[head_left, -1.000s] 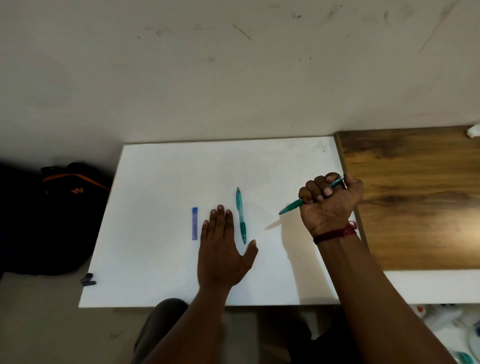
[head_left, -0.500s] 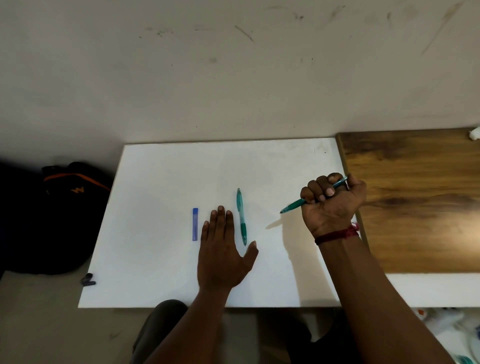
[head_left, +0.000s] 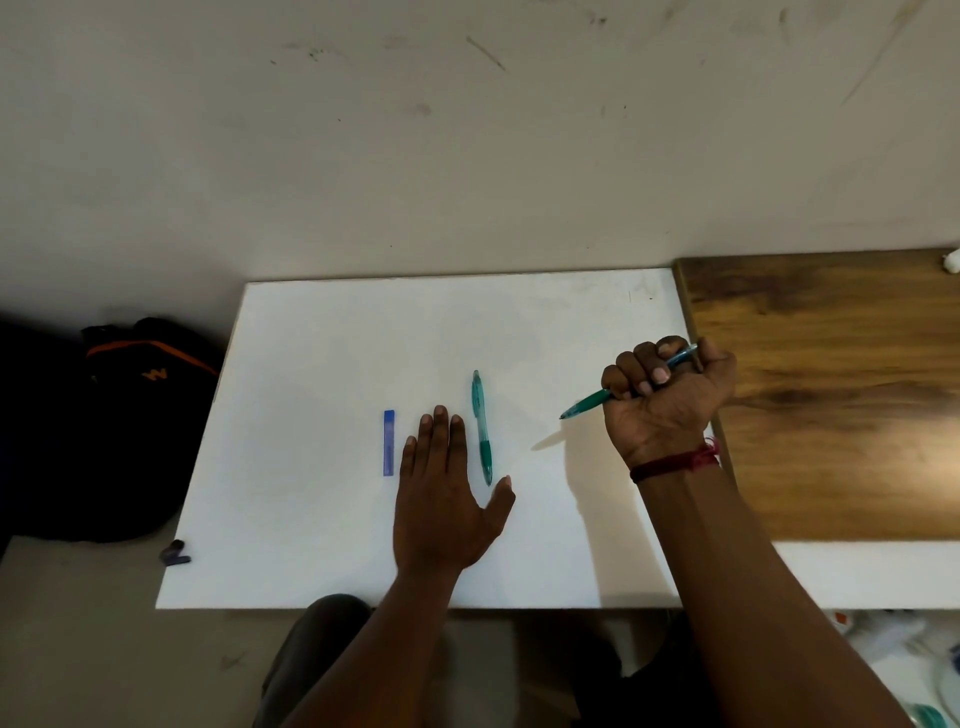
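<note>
My right hand grips a teal pen in a fist above the right side of the white board, tip pointing left and down, clear of the surface. A second teal pen lies lengthwise on the board. My left hand rests flat, palm down, just left of that pen, with the thumb spread toward its near end. A small blue strip lies on the board left of my left fingers.
A wooden tabletop adjoins the board on the right, with a small white object at its far corner. A black backpack with orange trim sits on the floor at left. A small dark clip lies by the board's near left corner.
Nothing has visibly changed apart from a slight shift of the view; both hands hold their places.
</note>
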